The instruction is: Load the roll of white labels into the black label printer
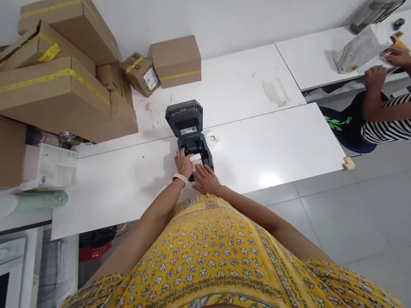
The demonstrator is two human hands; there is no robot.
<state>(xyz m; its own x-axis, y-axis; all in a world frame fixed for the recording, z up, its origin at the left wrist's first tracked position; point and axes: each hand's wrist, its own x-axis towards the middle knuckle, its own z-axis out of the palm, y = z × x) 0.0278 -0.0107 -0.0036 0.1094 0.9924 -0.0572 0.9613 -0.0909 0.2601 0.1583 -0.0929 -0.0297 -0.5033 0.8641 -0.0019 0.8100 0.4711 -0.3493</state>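
Observation:
A dark label printer (pixel 195 142) stands on the white table with its lid raised toward the wall. Inside its body sits a small white roll (pixel 195 158). At the roll's left is my left hand (pixel 184 164), its fingers curled at the roll's end; what they hold, if anything, is too small to make out. My right hand (pixel 206 178) lies with fingers spread over the printer's near right edge, by the white paper. A flat white ring-shaped roll (pixel 212 139) rests on the table just right of the printer.
Cardboard boxes (pixel 56 92) with yellow tape are piled at the left, and a smaller box (pixel 177 62) stands by the wall. A green bottle (pixel 36 201) lies at the left edge. Another person's hands (pixel 388 66) are near a white package (pixel 360 49) at the upper right.

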